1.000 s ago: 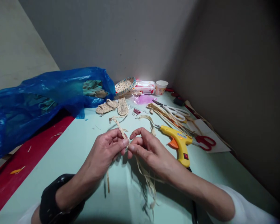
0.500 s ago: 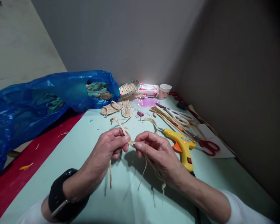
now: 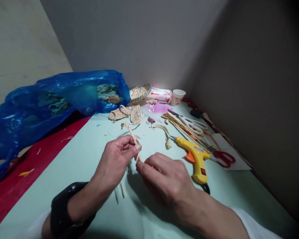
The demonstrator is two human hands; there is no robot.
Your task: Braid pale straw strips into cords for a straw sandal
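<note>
A pale braided cord (image 3: 132,133), made of straw-like strands, runs from beyond my fingertips back between my two hands. My left hand (image 3: 118,156) pinches it between thumb and fingers, and one loose strand (image 3: 122,191) hangs below that hand. My right hand (image 3: 164,176) is closed on the near end of the cord, just below the left thumb; the strand ends inside it are hidden. Past the braid lie a woven straw sandal (image 3: 119,113) and an oval braided sole (image 3: 136,115).
A yellow glue gun (image 3: 196,154) lies right of my hands, near red-handled scissors (image 3: 223,157), white-handled scissors (image 3: 193,124) and loose straw strips (image 3: 178,126). A blue plastic bag (image 3: 84,89) lies left. A woven basket (image 3: 141,92), paper cup (image 3: 178,97) and tissue pack (image 3: 161,96) stand behind.
My right hand has moved down and left and turned its back upward, bringing the cord closer to vertical. The strands that hung beneath it are now out of sight. The view has shifted slightly.
</note>
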